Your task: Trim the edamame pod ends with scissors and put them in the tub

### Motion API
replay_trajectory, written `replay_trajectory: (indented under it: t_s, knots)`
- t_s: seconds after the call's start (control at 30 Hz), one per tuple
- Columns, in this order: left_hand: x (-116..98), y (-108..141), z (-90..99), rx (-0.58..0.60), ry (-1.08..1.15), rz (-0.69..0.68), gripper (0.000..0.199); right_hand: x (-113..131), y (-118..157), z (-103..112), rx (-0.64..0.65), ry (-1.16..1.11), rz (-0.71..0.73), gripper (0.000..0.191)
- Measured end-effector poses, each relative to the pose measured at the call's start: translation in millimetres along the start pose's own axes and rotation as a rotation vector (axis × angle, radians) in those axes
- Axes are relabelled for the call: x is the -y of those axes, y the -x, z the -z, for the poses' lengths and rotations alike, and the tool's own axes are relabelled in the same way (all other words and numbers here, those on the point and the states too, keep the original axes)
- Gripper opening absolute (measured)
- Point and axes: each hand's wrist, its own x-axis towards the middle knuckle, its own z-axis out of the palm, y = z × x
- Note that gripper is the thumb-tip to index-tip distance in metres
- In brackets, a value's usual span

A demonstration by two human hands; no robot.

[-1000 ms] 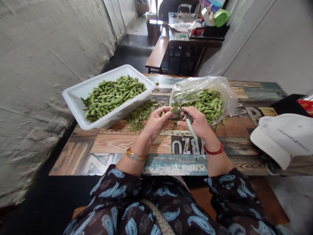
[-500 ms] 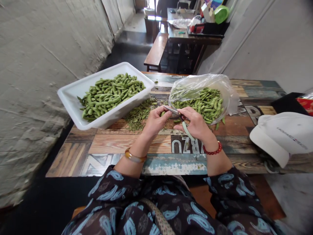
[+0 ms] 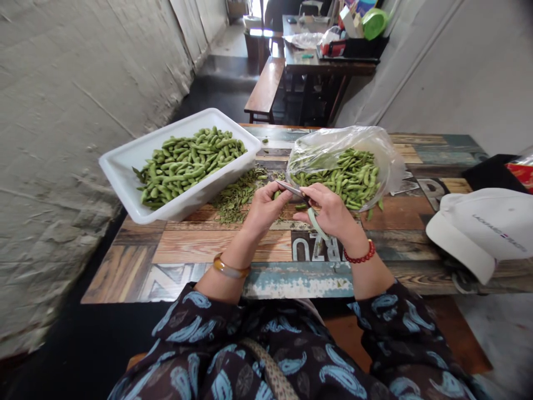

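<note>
My left hand (image 3: 267, 206) is closed on a green edamame pod (image 3: 277, 194), which the fingers mostly cover. Scissors with pale green handles (image 3: 317, 224) are in my right hand (image 3: 328, 208), and their blades point left to the fingertips of my left hand. Behind my right hand lies a clear plastic bag (image 3: 391, 161) with edamame pods (image 3: 353, 172) spilling at its mouth. To the left, a white plastic tub (image 3: 125, 191) holds a heap of edamame pods (image 3: 191, 164). Green trimmings (image 3: 235, 197) are piled between tub and bag.
The patchwork wooden table (image 3: 220, 244) runs across in front of me. A white cap (image 3: 478, 228) rests at its right end, near a black box (image 3: 485, 175). Farther off stand a wooden bench (image 3: 266, 86) and another table (image 3: 308, 58) with a loaded black tray (image 3: 353, 50).
My right hand and the scissors have shifted very slightly left. My left hand keeps its hold on the pod, and the view has moved a little.
</note>
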Motion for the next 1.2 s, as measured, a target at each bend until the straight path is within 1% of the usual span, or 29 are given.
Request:
replay_trajectory:
  t_s: [0.23,0.3,0.4,0.57,0.73,0.83,0.93,1.07,1.2]
  knots:
    - [4,-4,3.3,0.042,-0.124,-0.116,0.020,-3,1,-1,0.015,0.003,-0.018,0.051]
    - [5,-5,3.7,0.042,-0.132,-0.114,0.021,-3,1,-2,0.011,0.006,-0.027,0.051]
    - [5,-5,3.0,0.029,-0.112,-0.071,0.022,-2,1,-3,0.004,0.001,-0.045,0.049]
    - [6,-3,2.0,0.024,0.044,0.047,0.025,0,0,-3,-0.032,-0.078,-0.105,0.042]
    - [3,-6,3.8,-0.036,0.369,0.149,0.033,-1,-2,-2,-0.134,-0.094,-0.215,0.045]
    - [0,-8,5.0,-0.051,0.521,0.192,0.036,0,-3,-3,-0.121,-0.131,-0.229,0.049]
    - [-2,-9,6.3,-0.079,0.581,0.217,0.030,3,-3,-6,-0.070,-0.159,-0.237,0.051]
    - [-3,-9,7.2,-0.117,0.594,0.240,0.026,7,-2,-11,-0.007,-0.202,-0.249,0.051]
    - [-4,-9,6.1,-0.128,0.588,0.230,0.027,7,-2,-13,-0.021,-0.242,-0.270,0.051]
